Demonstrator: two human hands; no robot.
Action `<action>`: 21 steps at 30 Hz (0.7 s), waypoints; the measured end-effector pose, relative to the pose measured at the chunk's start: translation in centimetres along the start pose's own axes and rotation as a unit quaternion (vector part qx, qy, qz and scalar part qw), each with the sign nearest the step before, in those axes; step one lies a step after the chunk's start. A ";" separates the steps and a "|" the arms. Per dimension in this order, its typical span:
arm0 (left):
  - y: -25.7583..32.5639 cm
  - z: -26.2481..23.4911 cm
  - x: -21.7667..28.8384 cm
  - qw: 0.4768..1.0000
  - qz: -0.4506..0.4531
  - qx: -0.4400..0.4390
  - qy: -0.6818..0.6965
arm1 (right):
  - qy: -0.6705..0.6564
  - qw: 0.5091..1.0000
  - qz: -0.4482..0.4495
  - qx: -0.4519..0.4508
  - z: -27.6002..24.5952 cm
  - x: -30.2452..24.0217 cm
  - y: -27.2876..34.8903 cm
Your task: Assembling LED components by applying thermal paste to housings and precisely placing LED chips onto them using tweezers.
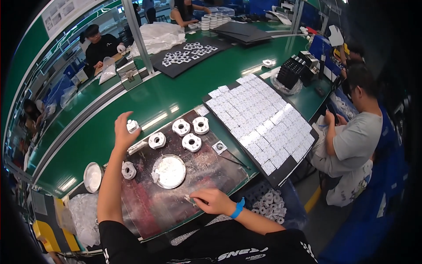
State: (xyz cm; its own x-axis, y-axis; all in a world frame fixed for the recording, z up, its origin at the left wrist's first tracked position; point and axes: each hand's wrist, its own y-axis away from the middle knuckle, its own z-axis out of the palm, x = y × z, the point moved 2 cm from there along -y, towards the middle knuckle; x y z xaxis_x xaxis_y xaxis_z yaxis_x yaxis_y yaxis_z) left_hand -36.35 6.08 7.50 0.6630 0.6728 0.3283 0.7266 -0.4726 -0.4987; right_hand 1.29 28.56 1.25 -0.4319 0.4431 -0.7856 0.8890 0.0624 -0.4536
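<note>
My left hand (125, 133) reaches over the green belt, its fingers and thumb spread in a curve around a small white part (132, 126); the thumb looks close to it, and whether they touch is unclear. Low over the worn work board, my right hand (214, 201) is closed on a small spatula-like tool (189, 199) with whitish paste at its tip. Between the hands lies a round lid (170, 172) smeared with white paste. Several white ring-shaped housings (191, 142) sit beyond it, and another housing (128, 170) is by my left forearm.
A dark panel of white circuit boards (268, 125) leans at the right, near a square part with a black cable (220, 148). A tub of white paste (93, 177) stands at left. Below right is a bin of white rings (269, 207). A co-worker (358, 119) sits at right.
</note>
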 end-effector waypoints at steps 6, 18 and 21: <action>0.8 -0.4 6.8 0.924 0.150 -0.352 -0.008 | -0.014 1.000 -0.007 -0.009 0.2 -0.1 -0.6; 13.0 -4.2 12.7 0.682 -0.227 -0.080 0.691 | -0.058 0.997 0.052 0.006 -0.3 -1.0 0.2; 19.9 -4.1 15.7 0.591 -0.311 -0.076 0.740 | -0.100 0.992 0.077 0.027 -0.4 -2.5 -0.6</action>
State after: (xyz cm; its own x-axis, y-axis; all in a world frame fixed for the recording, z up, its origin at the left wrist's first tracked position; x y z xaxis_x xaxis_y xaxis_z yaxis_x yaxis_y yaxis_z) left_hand -10.77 4.96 6.00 -0.3919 -0.4388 0.8086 0.8456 -0.5180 0.1288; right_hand 1.91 27.84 3.62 -0.3174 0.2564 -0.9130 0.9398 -0.0433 -0.3389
